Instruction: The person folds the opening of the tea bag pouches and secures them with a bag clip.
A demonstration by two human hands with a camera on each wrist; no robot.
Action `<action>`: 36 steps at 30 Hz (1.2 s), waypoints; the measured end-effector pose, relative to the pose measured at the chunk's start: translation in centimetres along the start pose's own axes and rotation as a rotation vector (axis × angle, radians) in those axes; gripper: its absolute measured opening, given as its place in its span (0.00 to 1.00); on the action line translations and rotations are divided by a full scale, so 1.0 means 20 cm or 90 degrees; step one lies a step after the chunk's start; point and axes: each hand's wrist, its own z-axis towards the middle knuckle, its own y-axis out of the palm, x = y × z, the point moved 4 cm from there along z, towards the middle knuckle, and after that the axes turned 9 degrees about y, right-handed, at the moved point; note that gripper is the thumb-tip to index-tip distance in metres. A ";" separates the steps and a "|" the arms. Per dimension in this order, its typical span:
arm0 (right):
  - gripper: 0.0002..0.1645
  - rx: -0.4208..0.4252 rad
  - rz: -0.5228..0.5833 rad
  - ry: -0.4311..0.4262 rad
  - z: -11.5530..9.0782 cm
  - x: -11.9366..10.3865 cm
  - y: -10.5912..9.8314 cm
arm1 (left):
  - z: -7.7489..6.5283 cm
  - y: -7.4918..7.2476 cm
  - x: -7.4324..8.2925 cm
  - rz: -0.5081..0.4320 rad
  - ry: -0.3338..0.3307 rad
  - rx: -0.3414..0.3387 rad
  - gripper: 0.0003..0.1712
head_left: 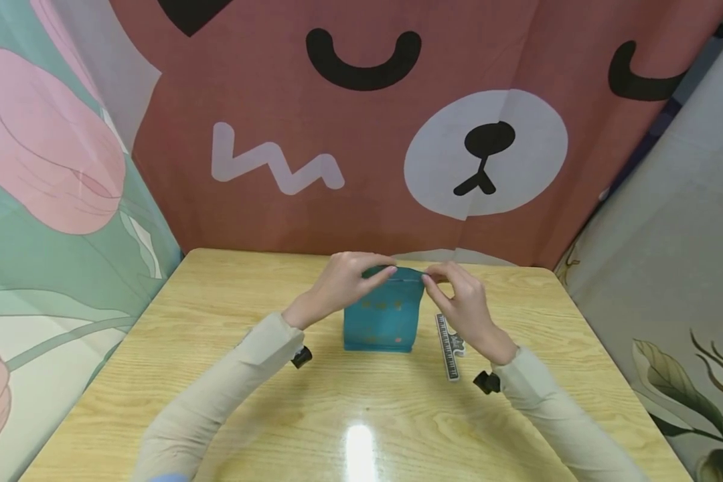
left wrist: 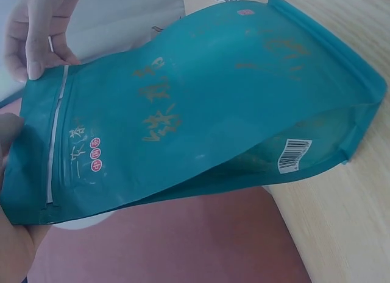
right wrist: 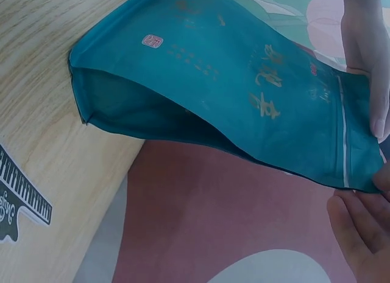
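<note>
Teal pouch [head_left: 381, 321] stands upright on the counter [head_left: 422, 428], toward its far edge, between the two hands. Left hand [head_left: 346, 278]: thumb and fingers pinched on the pouch's upper left corner. Right hand [head_left: 465, 301]: thumb and fingertips clamped on the upper right corner. A pale strip [left wrist: 53, 143] runs across the pouch just below the pinched top edge. Keyboard-shaped piece [head_left: 448, 348] lies on the counter, right of the pouch, untouched. Step in hand, as judged: working the pouch's mouth, opening or closing; cannot tell which. Next move probably calls for both pinches kept level along the top edge, pouch base steady.
</note>
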 end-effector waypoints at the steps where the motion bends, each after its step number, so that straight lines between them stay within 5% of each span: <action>1: 0.10 0.005 -0.003 0.001 0.00 0.00 0.00 | 0.00 0.00 0.00 0.002 0.001 0.000 0.11; 17: 0.05 0.035 -0.083 -0.034 -0.01 -0.03 0.02 | 0.02 0.01 0.00 0.002 0.002 -0.010 0.10; 24: 0.14 0.024 -0.031 -0.035 -0.02 -0.03 0.01 | 0.00 0.02 0.00 -0.005 -0.003 -0.003 0.10; 36: 0.03 -0.022 0.049 -0.029 -0.03 -0.03 -0.01 | 0.00 0.02 0.00 0.001 -0.004 0.005 0.09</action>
